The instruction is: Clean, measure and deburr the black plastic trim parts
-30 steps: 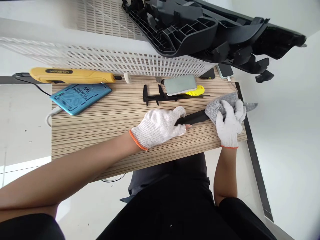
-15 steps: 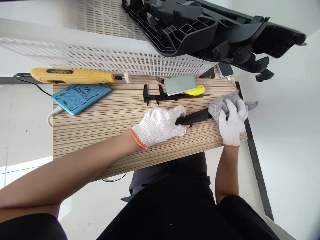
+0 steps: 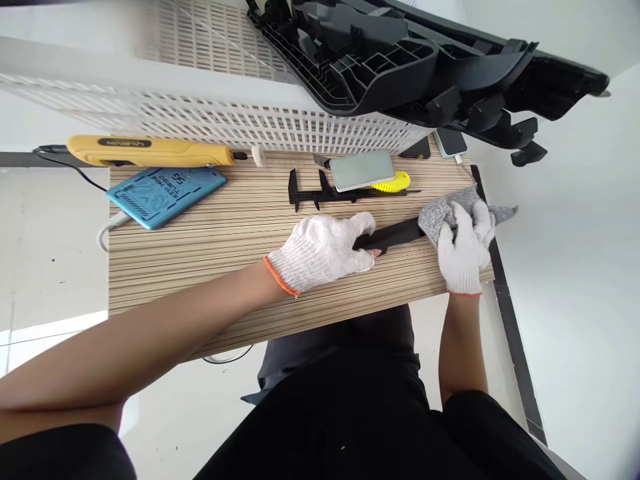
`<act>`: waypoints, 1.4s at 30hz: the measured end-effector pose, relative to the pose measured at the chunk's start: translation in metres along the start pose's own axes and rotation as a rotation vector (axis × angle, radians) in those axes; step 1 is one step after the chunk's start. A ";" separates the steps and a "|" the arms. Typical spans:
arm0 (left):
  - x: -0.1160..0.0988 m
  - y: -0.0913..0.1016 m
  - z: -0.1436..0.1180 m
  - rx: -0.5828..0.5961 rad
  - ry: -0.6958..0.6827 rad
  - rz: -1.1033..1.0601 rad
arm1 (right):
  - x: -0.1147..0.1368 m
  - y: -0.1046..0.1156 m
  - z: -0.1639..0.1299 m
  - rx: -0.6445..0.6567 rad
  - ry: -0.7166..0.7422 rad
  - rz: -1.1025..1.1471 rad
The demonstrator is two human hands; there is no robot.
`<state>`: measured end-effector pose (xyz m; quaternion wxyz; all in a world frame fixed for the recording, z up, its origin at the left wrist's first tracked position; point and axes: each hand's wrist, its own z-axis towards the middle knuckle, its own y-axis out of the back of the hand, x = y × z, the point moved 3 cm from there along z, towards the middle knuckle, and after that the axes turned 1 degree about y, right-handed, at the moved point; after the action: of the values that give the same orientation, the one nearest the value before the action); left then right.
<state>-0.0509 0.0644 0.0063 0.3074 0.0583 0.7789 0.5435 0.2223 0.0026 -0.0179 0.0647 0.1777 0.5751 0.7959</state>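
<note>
A long black plastic strip [image 3: 399, 233] lies low over the wood-grained table [image 3: 220, 267]. My left hand [image 3: 327, 253], in a white knit glove with an orange cuff, grips its left end between thumb and fingers; a bare fingertip shows. Over the strip's right part is a grey cloth [image 3: 436, 217], and my gloved right hand [image 3: 464, 248] is closed on that cloth, which hides the strip's far end. Just beyond the strip lie a black caliper [image 3: 325, 193], a grey-green flat block [image 3: 363, 171] and a yellow-handled knife [image 3: 397, 181] partly under the block.
A white slatted basket [image 3: 225, 120] stands along the back, with large black moulded parts [image 3: 390, 73] jutting out rightward above the table. At left, a yellow corded tool [image 3: 150, 151] rests by a blue box [image 3: 167, 193]. A phone [image 3: 451, 143] with a cable sits at the back right.
Both hands keep their holds on the strip and the cloth, with hardly any movement. The whole view has shifted slightly.
</note>
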 end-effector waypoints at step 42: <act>-0.016 0.007 -0.011 -0.208 -0.367 0.292 | -0.076 -0.005 0.040 -0.118 -0.349 0.109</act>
<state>-0.0454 0.0515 0.0212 0.3664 0.2359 0.6333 0.6395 0.3066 0.0162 -0.0277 0.1307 0.3399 0.4970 0.7876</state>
